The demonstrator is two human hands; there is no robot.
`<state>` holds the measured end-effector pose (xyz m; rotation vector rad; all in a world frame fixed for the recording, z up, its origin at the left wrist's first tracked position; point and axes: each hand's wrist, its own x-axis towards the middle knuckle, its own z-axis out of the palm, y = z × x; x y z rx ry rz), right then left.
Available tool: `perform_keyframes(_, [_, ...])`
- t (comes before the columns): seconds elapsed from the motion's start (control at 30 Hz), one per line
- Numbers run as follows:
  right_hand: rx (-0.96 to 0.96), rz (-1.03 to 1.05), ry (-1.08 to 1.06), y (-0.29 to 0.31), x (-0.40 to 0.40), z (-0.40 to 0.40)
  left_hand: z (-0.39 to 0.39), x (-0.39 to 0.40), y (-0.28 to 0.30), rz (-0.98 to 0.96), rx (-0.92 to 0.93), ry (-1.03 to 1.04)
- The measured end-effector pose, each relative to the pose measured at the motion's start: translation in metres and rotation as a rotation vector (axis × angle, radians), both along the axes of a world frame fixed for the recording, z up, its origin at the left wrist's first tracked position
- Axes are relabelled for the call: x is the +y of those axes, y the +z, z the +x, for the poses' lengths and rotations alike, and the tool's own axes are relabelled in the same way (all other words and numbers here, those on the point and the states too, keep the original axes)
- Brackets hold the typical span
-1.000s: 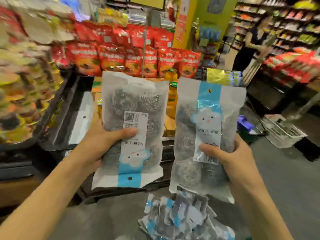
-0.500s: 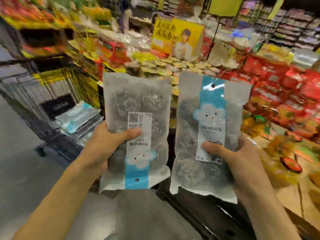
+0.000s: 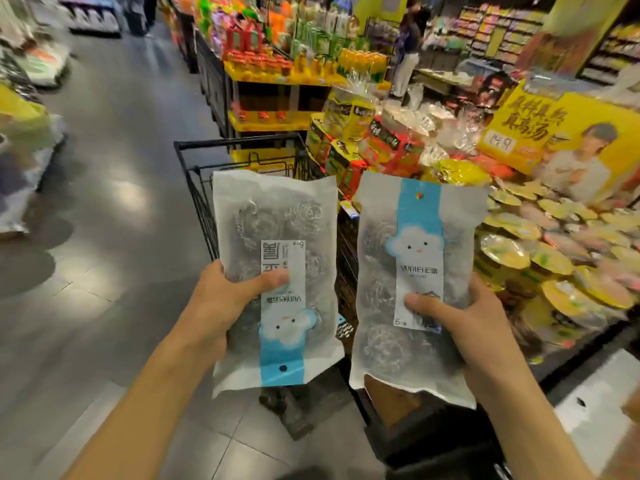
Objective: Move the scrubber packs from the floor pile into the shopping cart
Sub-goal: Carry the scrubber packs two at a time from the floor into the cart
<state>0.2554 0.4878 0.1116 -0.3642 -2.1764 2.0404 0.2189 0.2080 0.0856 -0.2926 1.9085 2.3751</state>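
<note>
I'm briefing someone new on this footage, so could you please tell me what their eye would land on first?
Two scrubber packs held up side by side in the centre: the left hand grips the upside-down pack, the right hand grips the upright pack. Right behind them stands the black shopping cart. To the right, a yellow poster rises over a heaped display of bowl noodles.

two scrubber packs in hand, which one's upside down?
The left-hand pack: its hang hole and cloud logo sit at the bottom, print inverted. The right-hand pack is upright, hole on top.
</note>
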Motion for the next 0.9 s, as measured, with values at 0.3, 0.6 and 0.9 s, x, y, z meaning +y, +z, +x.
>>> perform_keyframes(0.3, [-0.083,0.022,0.123,-0.045,0.001,-0.139,-0.085,-0.007,-0.032,-0.025,-0.118,0.106])
perform_keyframes(0.6, [-0.157,-0.020,0.280,-0.073,0.019,-0.278,-0.181,0.019,-0.053,-0.050,-0.232,0.247])
perform_keyframes(0.9, [-0.218,-0.008,0.318,-0.083,0.003,-0.353,-0.249,0.003,-0.066,-0.054,-0.272,0.257])
